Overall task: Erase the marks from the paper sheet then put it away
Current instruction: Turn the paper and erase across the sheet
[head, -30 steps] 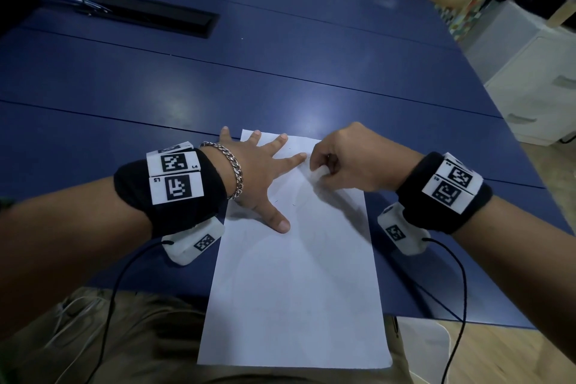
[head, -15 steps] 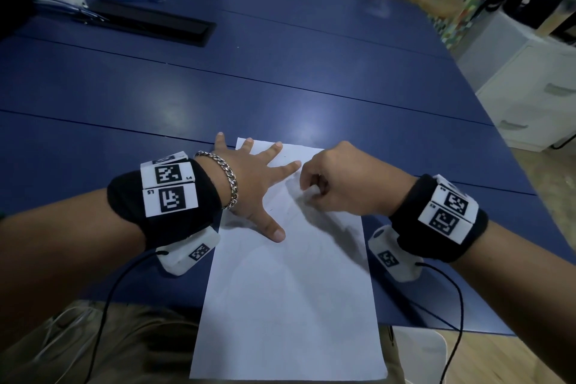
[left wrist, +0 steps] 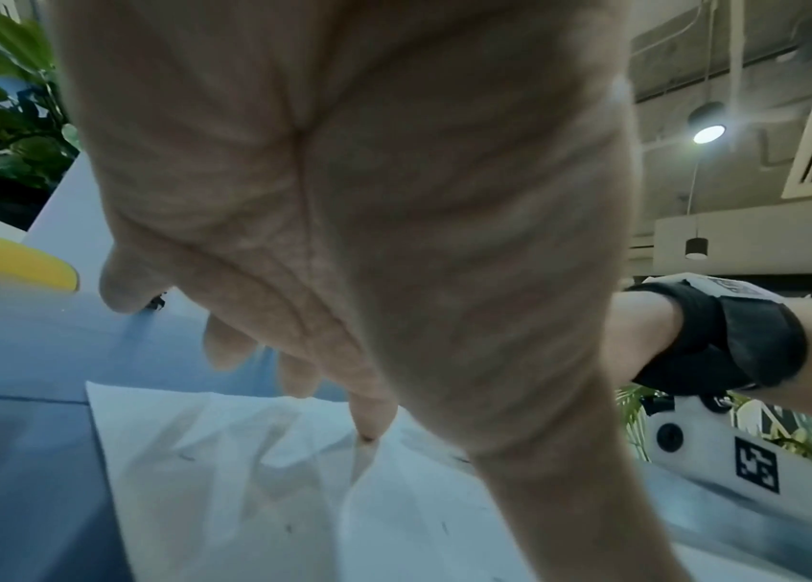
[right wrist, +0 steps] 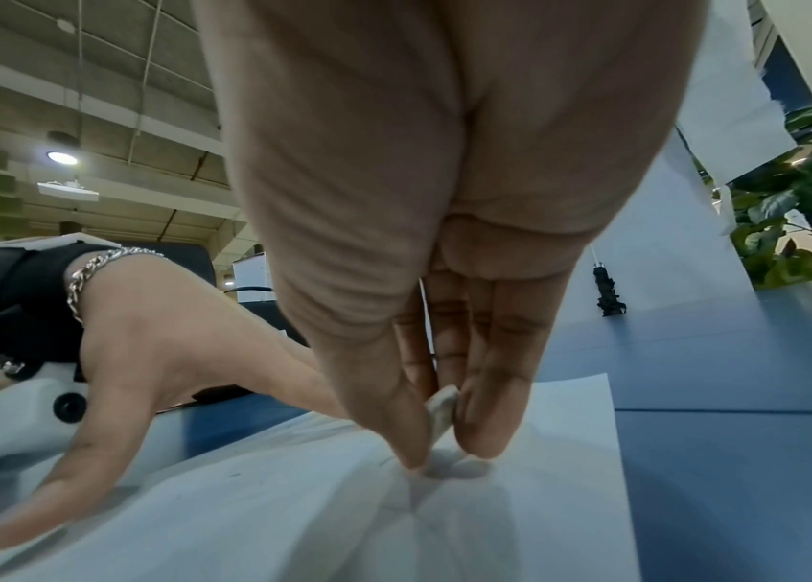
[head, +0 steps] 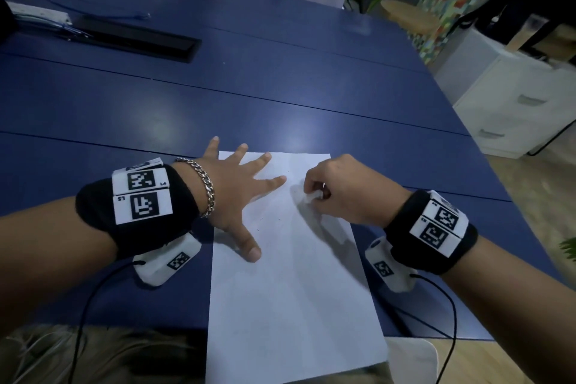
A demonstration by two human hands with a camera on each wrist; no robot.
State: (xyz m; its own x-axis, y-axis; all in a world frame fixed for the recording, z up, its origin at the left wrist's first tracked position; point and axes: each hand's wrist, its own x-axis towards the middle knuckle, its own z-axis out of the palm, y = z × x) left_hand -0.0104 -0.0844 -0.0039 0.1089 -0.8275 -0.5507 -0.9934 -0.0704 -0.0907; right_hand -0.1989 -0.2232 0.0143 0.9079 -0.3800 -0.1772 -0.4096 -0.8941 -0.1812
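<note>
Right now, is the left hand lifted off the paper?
No, the left hand lies flat with fingers spread on the paper sheet, pressing it to the blue table while the right hand pinches a white eraser.

Eraser (right wrist: 443,409) mostly hidden between right-hand fingers (right wrist: 488,393); paper sheet's (head: 290,305) near edge cut off.

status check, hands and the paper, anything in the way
Left hand flat, pinning paper sheet. Right hand pinching eraser on sheet's far end. Faint marks remain. Nothing blocking.
</note>
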